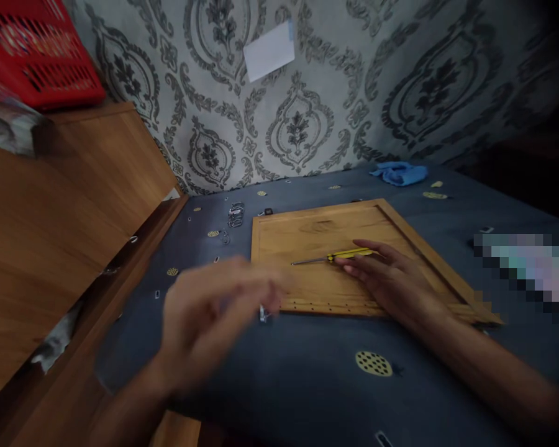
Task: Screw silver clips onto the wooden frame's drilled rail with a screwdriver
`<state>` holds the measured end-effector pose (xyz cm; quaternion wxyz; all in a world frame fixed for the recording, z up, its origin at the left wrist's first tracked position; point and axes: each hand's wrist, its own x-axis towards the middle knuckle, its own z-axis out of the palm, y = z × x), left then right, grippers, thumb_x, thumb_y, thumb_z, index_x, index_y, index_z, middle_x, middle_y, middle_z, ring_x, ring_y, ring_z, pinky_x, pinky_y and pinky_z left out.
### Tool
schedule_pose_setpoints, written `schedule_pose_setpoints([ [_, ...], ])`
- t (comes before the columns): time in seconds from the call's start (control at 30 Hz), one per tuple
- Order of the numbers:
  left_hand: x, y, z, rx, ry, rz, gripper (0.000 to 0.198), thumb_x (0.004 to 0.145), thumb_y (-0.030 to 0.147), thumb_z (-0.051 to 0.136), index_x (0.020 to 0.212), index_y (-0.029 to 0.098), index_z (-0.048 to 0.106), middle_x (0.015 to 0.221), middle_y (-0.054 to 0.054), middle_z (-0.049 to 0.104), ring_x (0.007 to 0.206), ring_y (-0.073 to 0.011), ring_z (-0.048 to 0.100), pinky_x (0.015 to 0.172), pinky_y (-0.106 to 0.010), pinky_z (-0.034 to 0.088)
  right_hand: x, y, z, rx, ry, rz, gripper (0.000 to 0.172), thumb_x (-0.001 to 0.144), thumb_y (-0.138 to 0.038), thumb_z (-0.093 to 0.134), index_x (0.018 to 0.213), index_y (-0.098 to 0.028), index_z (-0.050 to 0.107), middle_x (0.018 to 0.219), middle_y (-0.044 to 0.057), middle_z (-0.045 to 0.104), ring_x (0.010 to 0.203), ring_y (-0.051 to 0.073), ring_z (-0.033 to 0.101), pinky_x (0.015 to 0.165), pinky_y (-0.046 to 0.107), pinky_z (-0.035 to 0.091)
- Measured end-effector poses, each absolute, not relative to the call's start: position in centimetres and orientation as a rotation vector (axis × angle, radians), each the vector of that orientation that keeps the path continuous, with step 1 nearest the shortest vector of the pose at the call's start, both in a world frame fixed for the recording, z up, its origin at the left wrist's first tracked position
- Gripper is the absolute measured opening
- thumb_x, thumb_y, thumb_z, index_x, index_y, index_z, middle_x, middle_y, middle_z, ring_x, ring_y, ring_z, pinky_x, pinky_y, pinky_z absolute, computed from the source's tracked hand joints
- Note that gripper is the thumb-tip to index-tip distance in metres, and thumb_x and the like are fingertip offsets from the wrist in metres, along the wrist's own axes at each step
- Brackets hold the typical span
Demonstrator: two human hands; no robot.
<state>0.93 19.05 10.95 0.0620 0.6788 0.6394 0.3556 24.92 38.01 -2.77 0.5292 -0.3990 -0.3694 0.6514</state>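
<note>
A wooden board (307,239) with a raised frame and a row of small holes along its near edge lies flat on the dark blue patterned cloth. Over it, my right hand (391,276) has its fingers around the yellow handle of a screwdriver (342,255), whose metal shaft points left. My left hand (214,316) is off the board's near left corner, smeared by motion; its thumb and fingers bend toward each other, and whether they hold anything is unclear. Just beside its fingertips, a small metal piece (263,314) sits at the board's corner.
Several small metal pieces (235,214) lie on the cloth left of the board, and a small dark item (268,212) rests by its far corner. A blue cloth (400,174) is at the back right. Wooden furniture (74,205) borders the left, with a red basket (51,62) on top.
</note>
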Motion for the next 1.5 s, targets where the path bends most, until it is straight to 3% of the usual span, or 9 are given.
schedule_pose_setpoints([
  [0.1, -3.4, 27.1, 9.3, 2.045, 2.292, 0.891, 0.029, 0.105, 0.023, 0.048, 0.110, 0.026, 0.076, 0.105, -0.003, 0.079, 0.099, -0.0238, 0.072, 0.090, -0.037, 0.058, 24.9, 37.9, -2.7, -0.952, -0.883, 1.563, 0.050, 0.057, -0.022, 0.089, 0.102, -0.022, 0.068, 0.078, 0.002, 0.075, 0.083, 0.022, 0.079, 0.073, 0.029, 0.067],
  [0.23, -10.0, 34.4, 5.5, 2.014, 2.427, 0.620, 0.020, 0.101, 0.022, 0.062, 0.118, 0.015, 0.071, 0.111, -0.010, 0.075, 0.101, -0.0239, 0.072, 0.094, -0.043, 0.059, 24.9, 37.7, -2.5, -0.953, -0.886, 1.551, 0.048, 0.057, -0.022, 0.089, 0.101, -0.023, 0.069, 0.079, 0.000, 0.074, 0.082, 0.021, 0.079, 0.073, 0.028, 0.067],
  [0.3, -12.1, 35.5, 4.0, 2.056, 2.431, 0.498, 0.026, 0.101, 0.032, 0.066, 0.122, 0.015, 0.067, 0.120, -0.010, 0.071, 0.106, -0.0235, 0.071, 0.094, -0.046, 0.060, 24.9, 37.5, -2.4, -0.957, -0.897, 1.553, 0.049, 0.058, -0.024, 0.090, 0.103, -0.023, 0.069, 0.082, 0.001, 0.075, 0.083, 0.020, 0.079, 0.074, 0.027, 0.067],
  [0.43, -13.7, 35.9, 2.6, 2.208, 2.377, 0.284, 0.030, 0.102, 0.033, 0.065, 0.127, 0.017, 0.065, 0.130, -0.011, 0.068, 0.116, -0.0263, 0.068, 0.099, -0.049, 0.059, 24.8, 37.3, -2.1, -0.993, -0.907, 1.559, 0.052, 0.059, -0.025, 0.090, 0.106, -0.022, 0.068, 0.084, 0.003, 0.076, 0.083, 0.020, 0.079, 0.071, 0.023, 0.065],
  [0.77, -15.6, 36.6, 2.9, 2.409, 2.251, -0.026, 0.027, 0.102, 0.034, 0.065, 0.123, 0.017, 0.067, 0.127, -0.010, 0.069, 0.112, -0.0247, 0.069, 0.097, -0.047, 0.059, 24.7, 37.0, -1.6, -1.037, -0.892, 1.560, 0.046, 0.059, -0.023, 0.088, 0.101, -0.025, 0.070, 0.084, 0.002, 0.077, 0.083, 0.020, 0.079, 0.069, 0.023, 0.065],
  [0.97, -16.6, 35.3, 2.4, 2.409, 2.257, 0.167, 0.022, 0.102, 0.033, 0.065, 0.116, 0.016, 0.069, 0.120, -0.009, 0.071, 0.108, -0.0235, 0.070, 0.096, -0.046, 0.060, 24.6, 37.2, -1.9, -1.030, -0.910, 1.547, 0.047, 0.060, -0.022, 0.087, 0.103, -0.024, 0.068, 0.082, 0.002, 0.075, 0.085, 0.020, 0.079, 0.070, 0.023, 0.065],
  [1.27, -16.3, 34.6, 0.0, 2.195, 2.195, 0.907, 0.021, 0.101, 0.034, 0.065, 0.108, 0.015, 0.070, 0.111, -0.007, 0.072, 0.103, -0.0221, 0.070, 0.093, -0.045, 0.059, 24.9, 37.3, -2.6, -1.033, -1.009, 1.488, 0.050, 0.062, -0.030, 0.087, 0.108, -0.022, 0.068, 0.085, 0.004, 0.078, 0.086, 0.021, 0.079, 0.072, 0.028, 0.066],
  [1.5, -14.0, 33.5, 0.0, 1.797, 1.882, 1.376, 0.027, 0.092, 0.043, 0.066, 0.091, 0.016, 0.065, 0.086, -0.004, 0.071, 0.084, -0.0211, 0.073, 0.067, -0.032, 0.061, 25.1, 37.7, -3.2, -1.045, -1.190, 1.356, 0.041, 0.072, -0.033, 0.080, 0.109, -0.024, 0.067, 0.084, 0.006, 0.079, 0.078, 0.025, 0.078, 0.076, 0.040, 0.067],
])
